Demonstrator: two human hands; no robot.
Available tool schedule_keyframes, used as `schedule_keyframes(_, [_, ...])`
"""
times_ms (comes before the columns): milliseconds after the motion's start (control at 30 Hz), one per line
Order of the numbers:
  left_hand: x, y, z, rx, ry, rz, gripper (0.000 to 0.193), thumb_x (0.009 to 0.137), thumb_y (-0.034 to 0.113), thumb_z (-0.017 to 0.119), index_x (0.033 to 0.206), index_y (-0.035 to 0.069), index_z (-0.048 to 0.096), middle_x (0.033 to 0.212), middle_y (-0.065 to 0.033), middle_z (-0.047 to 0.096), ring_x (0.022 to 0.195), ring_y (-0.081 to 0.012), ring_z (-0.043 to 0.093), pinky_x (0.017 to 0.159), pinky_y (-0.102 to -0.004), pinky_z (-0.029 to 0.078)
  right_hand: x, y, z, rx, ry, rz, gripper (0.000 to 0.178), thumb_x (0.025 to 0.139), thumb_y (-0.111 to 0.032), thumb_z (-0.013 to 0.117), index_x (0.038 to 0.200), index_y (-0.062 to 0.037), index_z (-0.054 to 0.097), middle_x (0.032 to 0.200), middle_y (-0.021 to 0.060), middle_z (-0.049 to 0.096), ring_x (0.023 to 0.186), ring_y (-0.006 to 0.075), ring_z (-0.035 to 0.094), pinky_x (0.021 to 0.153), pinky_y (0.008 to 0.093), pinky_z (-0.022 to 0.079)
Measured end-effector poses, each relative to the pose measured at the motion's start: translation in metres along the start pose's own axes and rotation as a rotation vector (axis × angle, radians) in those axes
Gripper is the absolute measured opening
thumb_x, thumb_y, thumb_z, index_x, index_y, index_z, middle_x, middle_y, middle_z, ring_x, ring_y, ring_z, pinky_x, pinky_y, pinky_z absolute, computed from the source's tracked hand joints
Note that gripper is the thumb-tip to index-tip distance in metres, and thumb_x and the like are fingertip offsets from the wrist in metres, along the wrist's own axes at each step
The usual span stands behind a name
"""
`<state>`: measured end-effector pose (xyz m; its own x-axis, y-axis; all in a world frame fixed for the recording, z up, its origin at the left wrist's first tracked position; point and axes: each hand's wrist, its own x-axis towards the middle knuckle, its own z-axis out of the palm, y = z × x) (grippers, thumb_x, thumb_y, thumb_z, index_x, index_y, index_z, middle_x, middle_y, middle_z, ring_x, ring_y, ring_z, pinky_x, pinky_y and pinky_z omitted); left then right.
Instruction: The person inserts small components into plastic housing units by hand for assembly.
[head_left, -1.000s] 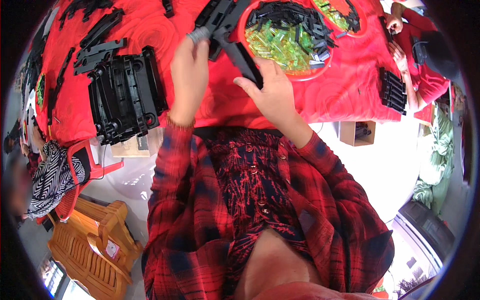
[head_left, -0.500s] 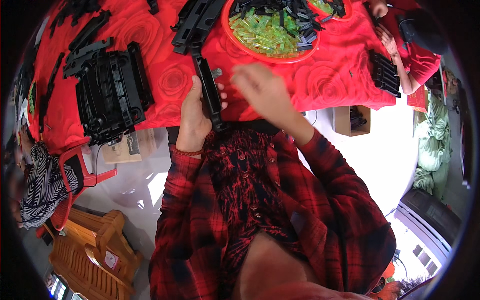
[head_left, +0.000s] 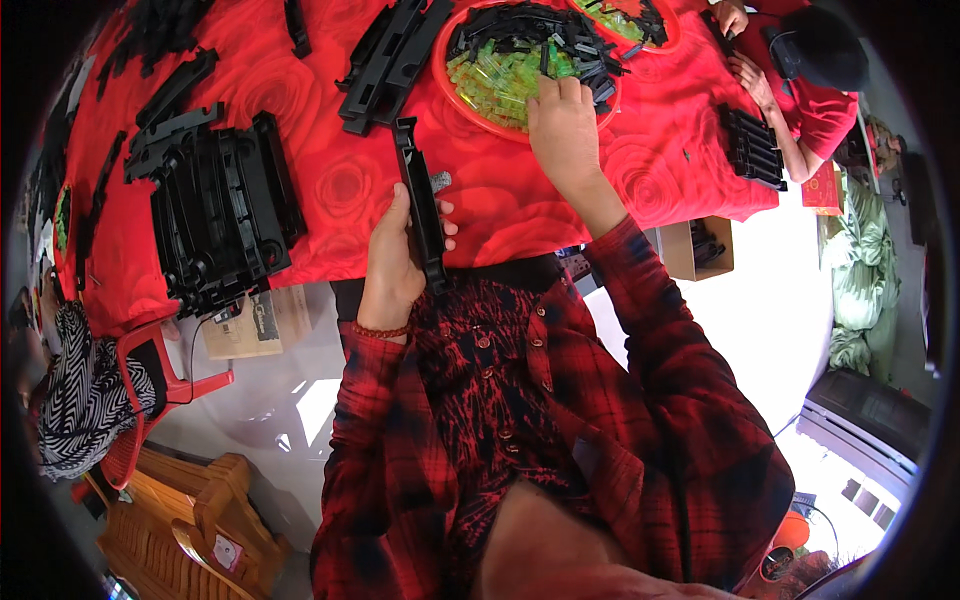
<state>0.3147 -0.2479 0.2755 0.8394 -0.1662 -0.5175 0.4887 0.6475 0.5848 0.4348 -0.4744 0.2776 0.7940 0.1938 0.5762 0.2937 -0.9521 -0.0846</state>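
My left hand [head_left: 393,262] is wrapped round a long black plastic channel-shaped part [head_left: 424,205], held upright over the table's near edge. A small grey piece [head_left: 440,181] shows beside it, just above my fingertips. My right hand [head_left: 563,125] reaches into a round red basin [head_left: 440,82]. Its fingers are bent down and pressed together among yellow-green clear plastic pieces [head_left: 490,83] and small black plastic pieces [head_left: 590,57]. What the fingertips hold, if anything, is hidden.
A stack of long black parts [head_left: 225,200] lies on the left of the red tablecloth [head_left: 340,185]. More black parts [head_left: 395,60] lie ahead. A co-worker's hands [head_left: 745,75] are at the far right, near another black stack [head_left: 752,147]. A second red basin [head_left: 672,35] stands behind.
My right hand has moved forward, from beside the held part into the basin. My left hand keeps its hold on the black part. The whole view has shifted slightly.
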Motion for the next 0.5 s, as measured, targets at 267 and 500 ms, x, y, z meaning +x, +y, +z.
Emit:
schedule_keyframes(267, [0.0, -0.002, -0.001, 0.009, -0.059, 0.031, 0.054, 0.106, 0.047, 0.036, 0.126, 0.001, 0.055, 0.096, -0.0109, 0.065, 0.075, -0.0197, 0.062, 0.064, -0.0321, 0.052, 0.005, 0.003, 0.006, 0.182, -0.012, -0.065, 0.024, 0.086, -0.009, 0.065, 0.108, -0.0012, 0.066, 0.096, 0.0134, 0.063, 0.092, 0.0328, 0.058, 0.083, 0.0431, 0.048])
schedule_keyframes(500, [-0.004, -0.006, -0.015, -0.192, -0.268, 0.002, 0.049, 0.107, 0.041, 0.035, 0.125, 0.0, 0.054, 0.103, -0.014, 0.065, 0.078, -0.0194, 0.06, 0.065, -0.0319, 0.05, 0.013, 0.01, 0.006, 0.102, 0.072, -0.205, 0.012, 0.086, -0.014, 0.061, 0.095, -0.0088, 0.067, 0.087, 0.0091, 0.063, 0.083, 0.0307, 0.06, 0.073, 0.0421, 0.049])
